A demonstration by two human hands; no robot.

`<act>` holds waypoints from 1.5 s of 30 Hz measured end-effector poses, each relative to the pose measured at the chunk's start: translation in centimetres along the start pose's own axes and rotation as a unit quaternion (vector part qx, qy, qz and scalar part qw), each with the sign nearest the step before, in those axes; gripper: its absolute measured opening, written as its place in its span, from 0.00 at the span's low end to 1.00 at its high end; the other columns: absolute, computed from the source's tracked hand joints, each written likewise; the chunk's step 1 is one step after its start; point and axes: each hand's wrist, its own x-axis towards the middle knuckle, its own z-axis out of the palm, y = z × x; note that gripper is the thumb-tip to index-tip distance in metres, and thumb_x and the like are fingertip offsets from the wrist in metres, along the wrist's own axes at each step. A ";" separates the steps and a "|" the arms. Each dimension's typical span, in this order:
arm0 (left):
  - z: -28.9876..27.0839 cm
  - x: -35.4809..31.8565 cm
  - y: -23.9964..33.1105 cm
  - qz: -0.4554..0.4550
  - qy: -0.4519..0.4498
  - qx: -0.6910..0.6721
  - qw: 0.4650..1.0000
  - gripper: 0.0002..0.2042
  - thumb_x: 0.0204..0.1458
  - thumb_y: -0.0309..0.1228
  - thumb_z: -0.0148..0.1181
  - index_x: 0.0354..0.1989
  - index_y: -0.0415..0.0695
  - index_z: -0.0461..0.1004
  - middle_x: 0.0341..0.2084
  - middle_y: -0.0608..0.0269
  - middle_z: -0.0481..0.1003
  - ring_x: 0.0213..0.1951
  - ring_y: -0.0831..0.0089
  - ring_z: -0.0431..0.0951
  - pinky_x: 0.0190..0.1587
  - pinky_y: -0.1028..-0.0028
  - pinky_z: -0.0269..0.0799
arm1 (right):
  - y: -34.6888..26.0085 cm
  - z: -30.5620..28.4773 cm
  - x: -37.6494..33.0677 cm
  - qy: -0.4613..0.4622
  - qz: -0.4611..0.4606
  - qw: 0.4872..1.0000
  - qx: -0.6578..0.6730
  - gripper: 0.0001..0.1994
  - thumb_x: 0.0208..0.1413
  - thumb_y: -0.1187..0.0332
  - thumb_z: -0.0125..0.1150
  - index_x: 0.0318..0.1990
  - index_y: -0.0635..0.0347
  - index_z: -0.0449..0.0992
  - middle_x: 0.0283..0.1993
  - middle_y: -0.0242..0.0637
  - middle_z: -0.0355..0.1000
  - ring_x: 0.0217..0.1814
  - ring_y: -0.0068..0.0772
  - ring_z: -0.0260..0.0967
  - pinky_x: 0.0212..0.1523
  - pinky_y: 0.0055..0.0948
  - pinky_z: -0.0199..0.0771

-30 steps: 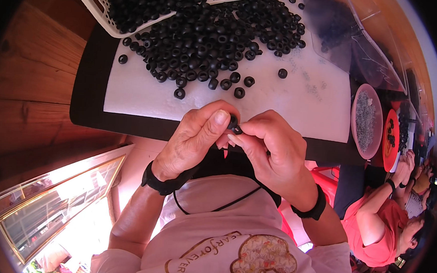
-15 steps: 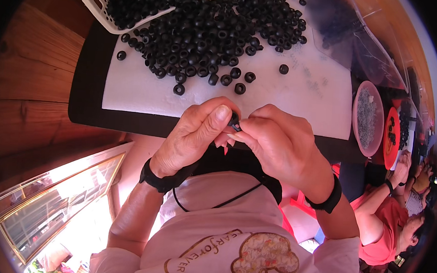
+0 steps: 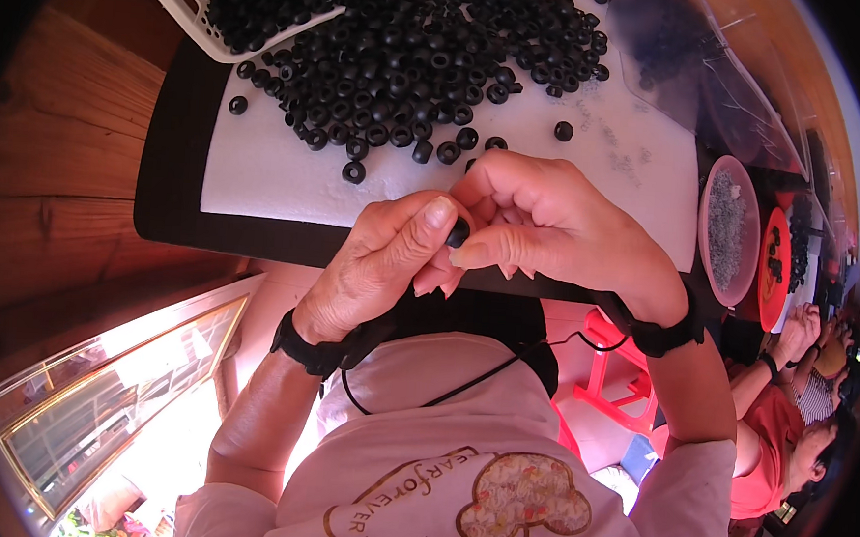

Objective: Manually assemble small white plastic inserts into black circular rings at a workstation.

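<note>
Rings point(image 3: 403, 60) heaped on mat point(image 3: 259, 169), seemingly.

Workshop bench: heaped black rings point(image 3: 403, 60)

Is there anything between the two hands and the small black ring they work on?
Nothing visible. The left hand and the right hand both pinch the small black ring directly with their fingertips, in front of the white mat. The heap of black rings lies farther back.
</note>
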 end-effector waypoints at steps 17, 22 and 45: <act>-0.1 0.1 1.0 -0.015 0.044 0.044 0.998 0.26 0.65 0.47 0.34 0.24 0.39 0.67 0.11 0.67 0.64 0.15 0.82 0.63 0.19 0.81 0.58 | 2.5 1.6 1.2 0.028 -0.067 0.992 0.106 0.09 0.59 0.71 0.55 0.36 0.72 0.66 0.30 0.44 0.75 0.29 0.30 0.76 0.30 0.24 0.77; -0.2 0.0 0.2 -0.012 0.059 0.046 0.997 0.26 0.65 0.49 0.36 0.28 0.37 0.69 0.10 0.66 0.65 0.13 0.82 0.63 0.18 0.82 0.58 | 2.6 1.6 1.1 0.022 -0.063 0.996 0.053 0.09 0.60 0.70 0.55 0.38 0.68 0.64 0.32 0.43 0.74 0.31 0.30 0.76 0.30 0.23 0.75; -0.7 0.1 0.1 -0.008 0.059 0.056 0.997 0.29 0.63 0.51 0.37 0.31 0.32 0.69 0.17 0.56 0.71 0.13 0.75 0.69 0.15 0.81 0.62 | 3.2 2.3 1.3 0.098 -0.153 0.983 -0.035 0.12 0.57 0.69 0.57 0.31 0.68 0.62 0.20 0.43 0.70 0.21 0.37 0.74 0.20 0.29 0.70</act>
